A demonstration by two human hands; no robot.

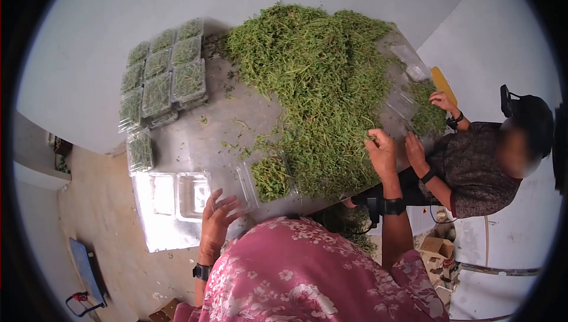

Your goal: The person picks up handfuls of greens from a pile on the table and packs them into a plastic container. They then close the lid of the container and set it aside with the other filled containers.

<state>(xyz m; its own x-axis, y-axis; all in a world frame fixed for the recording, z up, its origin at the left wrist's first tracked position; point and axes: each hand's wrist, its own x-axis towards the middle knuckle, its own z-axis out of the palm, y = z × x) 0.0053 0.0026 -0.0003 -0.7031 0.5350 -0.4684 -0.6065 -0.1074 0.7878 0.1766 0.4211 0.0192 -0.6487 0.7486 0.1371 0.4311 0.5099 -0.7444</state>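
My left hand point(218, 218) is open with its fingers spread, beside an empty clear plastic clamshell box point(194, 195) at the table's near edge. Just right of it stands an open clamshell box point(247, 187) whose right half holds a mound of leafy green stems point(271, 179). My right hand point(383, 155) is over the right edge of a big heap of leafy greens point(322, 79). Its thumb and fingertips are pinched together on a small bit of the greens.
Filled clamshell boxes point(157, 94) stand in stacked rows at the left of the metal table point(231, 115). At the right a co-worker point(482, 165) has both hands near a smaller pile of greens point(425, 109). Clear empty boxes point(409, 63) and a yellow object point(444, 87) lie at the far right.
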